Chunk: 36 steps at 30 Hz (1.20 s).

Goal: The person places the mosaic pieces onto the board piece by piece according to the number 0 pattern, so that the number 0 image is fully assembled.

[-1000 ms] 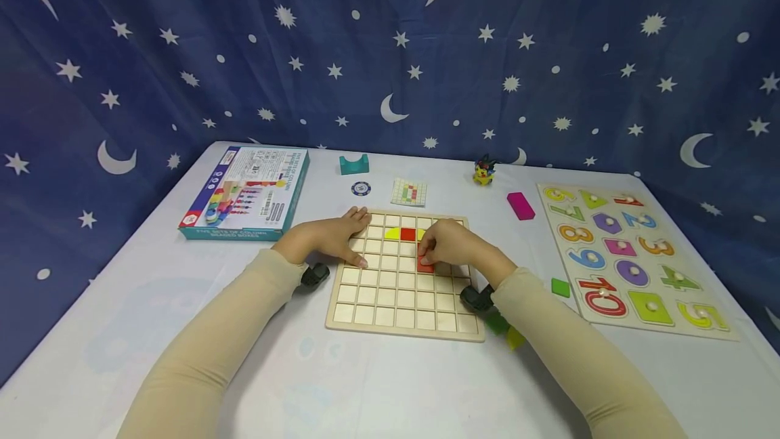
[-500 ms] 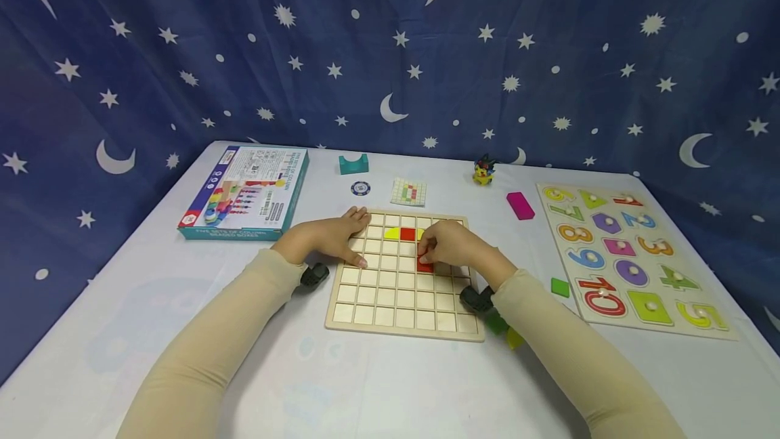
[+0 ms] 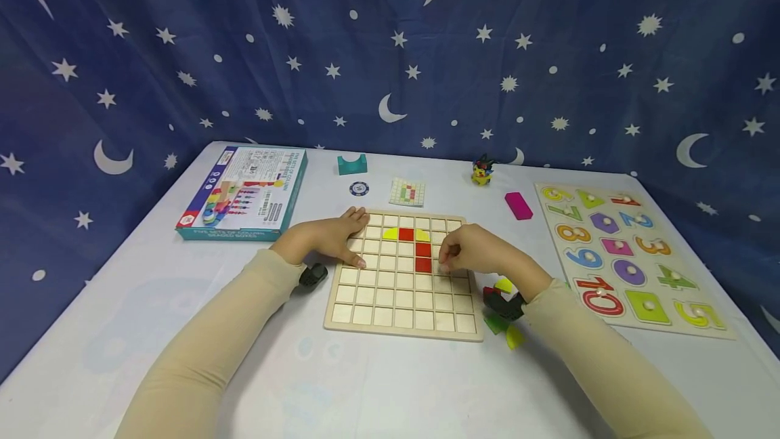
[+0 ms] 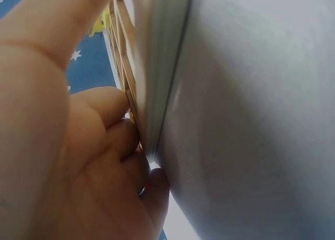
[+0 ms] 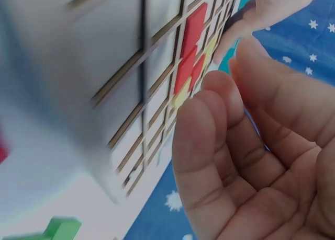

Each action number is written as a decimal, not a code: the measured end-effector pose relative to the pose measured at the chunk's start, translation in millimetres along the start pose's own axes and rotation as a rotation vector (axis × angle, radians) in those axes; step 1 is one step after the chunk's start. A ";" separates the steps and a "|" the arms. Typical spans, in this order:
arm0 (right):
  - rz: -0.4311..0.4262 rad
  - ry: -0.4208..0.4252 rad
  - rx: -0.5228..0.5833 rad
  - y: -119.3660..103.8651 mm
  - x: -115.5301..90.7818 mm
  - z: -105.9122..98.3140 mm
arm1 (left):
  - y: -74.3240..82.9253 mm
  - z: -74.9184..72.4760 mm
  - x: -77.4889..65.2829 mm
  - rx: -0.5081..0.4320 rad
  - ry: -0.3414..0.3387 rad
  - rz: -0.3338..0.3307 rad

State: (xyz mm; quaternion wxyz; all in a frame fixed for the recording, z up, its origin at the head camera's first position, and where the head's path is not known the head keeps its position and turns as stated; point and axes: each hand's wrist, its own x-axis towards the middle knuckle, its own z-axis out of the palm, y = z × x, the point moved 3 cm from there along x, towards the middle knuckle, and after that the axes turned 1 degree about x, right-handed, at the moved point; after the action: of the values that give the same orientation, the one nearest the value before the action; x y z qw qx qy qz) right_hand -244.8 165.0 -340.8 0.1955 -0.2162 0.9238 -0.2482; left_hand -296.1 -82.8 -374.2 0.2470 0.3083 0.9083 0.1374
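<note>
A wooden grid board (image 3: 384, 318) lies flat on the table. My left hand (image 3: 329, 234) rests at its upper left edge, thumb and fingers spread. In the grid's upper part sit a yellow rounded tile (image 3: 391, 234), a red square tile (image 3: 405, 234) and a second yellow rounded tile (image 3: 422, 236). Below the second yellow one, two more red tiles (image 3: 423, 265) stand in a column. Just right of that column is my right hand (image 3: 478, 249), over the board. Its fingers (image 5: 196, 140) are loosely bent with nothing between them in the right wrist view.
Green (image 3: 496, 323), yellow (image 3: 514, 337) and red pieces lie by the board's right side, partly under the right wrist. Behind it are a pattern card (image 3: 407, 192), a chip (image 3: 359, 189), a teal block (image 3: 352, 165) and a figurine (image 3: 481, 171). A box (image 3: 244, 192) and number puzzle (image 3: 630, 256) flank it.
My right hand has let go of the lower red tile, which now lies in its cell, and has moved right. My left hand has stayed on the board's edge.
</note>
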 end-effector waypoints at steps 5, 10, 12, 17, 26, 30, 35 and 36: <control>0.029 -0.003 0.009 15.9 -10.0 -4.0 | -1.8 0.1 0.4 0.000 0.001 0.002; 0.043 -0.014 0.013 29.0 -16.9 -7.0 | -3.8 0.0 1.2 0.001 0.001 0.001; 0.048 -0.021 0.013 33.3 -19.6 -7.6 | -4.2 0.1 1.4 -0.001 0.001 0.002; 0.047 -0.051 0.007 41.8 -27.5 -6.6 | -4.3 0.8 2.3 0.002 -0.001 0.005; 0.089 -0.085 0.019 55.0 -35.5 -3.7 | -2.7 0.7 2.3 0.010 -0.004 0.011; 0.105 -0.084 0.021 57.6 -37.8 -1.9 | -1.5 0.7 1.6 0.009 -0.006 0.006; 0.107 -0.077 0.009 57.7 -40.5 -0.1 | -2.7 1.3 2.3 0.015 -0.001 -0.001; 0.104 -0.078 0.001 57.6 -40.6 0.5 | -3.1 1.4 2.4 0.016 0.000 -0.001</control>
State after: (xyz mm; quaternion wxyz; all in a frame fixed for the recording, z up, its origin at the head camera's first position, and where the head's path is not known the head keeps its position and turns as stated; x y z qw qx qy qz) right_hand -228.4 230.1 -362.1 0.2440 -0.1771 0.9254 -0.2295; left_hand -298.5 -83.5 -377.5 0.2447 0.3097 0.9095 0.1301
